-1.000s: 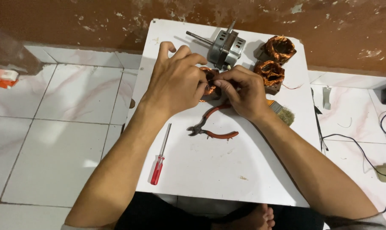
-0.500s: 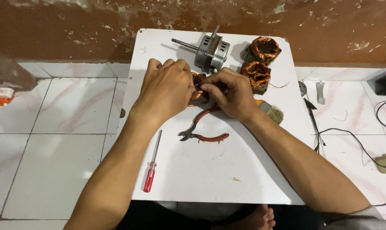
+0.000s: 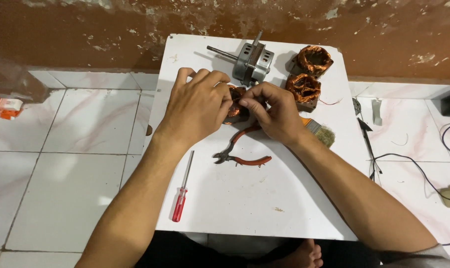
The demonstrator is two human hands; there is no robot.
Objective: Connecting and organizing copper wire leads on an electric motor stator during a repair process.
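1. A copper-wound stator (image 3: 236,106) sits near the middle of the white tabletop (image 3: 264,208), a little toward 12 o'clock, mostly hidden between the two hands.
2. The left hand (image 3: 197,106) cups it from the 9 o'clock side, fingers curled over the top and closed against the coil.
3. The right hand (image 3: 274,111) meets it from 3 o'clock, thumb and fingertips pinched on the winding's edge; the two hands are together, touching over the piece.
4. Just toward 6 o'clock of the hands lie red-handled pliers (image 3: 242,151), one handle running under the right hand.
5. At 12 o'clock stands a grey motor (image 3: 252,62) with its shaft pointing to 10 o'clock.
6. At 2 o'clock are two more copper coils (image 3: 307,74), one behind the other.
7. A paintbrush (image 3: 321,133) shows at 3 o'clock, beside the right wrist.
8. A red screwdriver (image 3: 181,193) lies at 7 o'clock, beside the left forearm.
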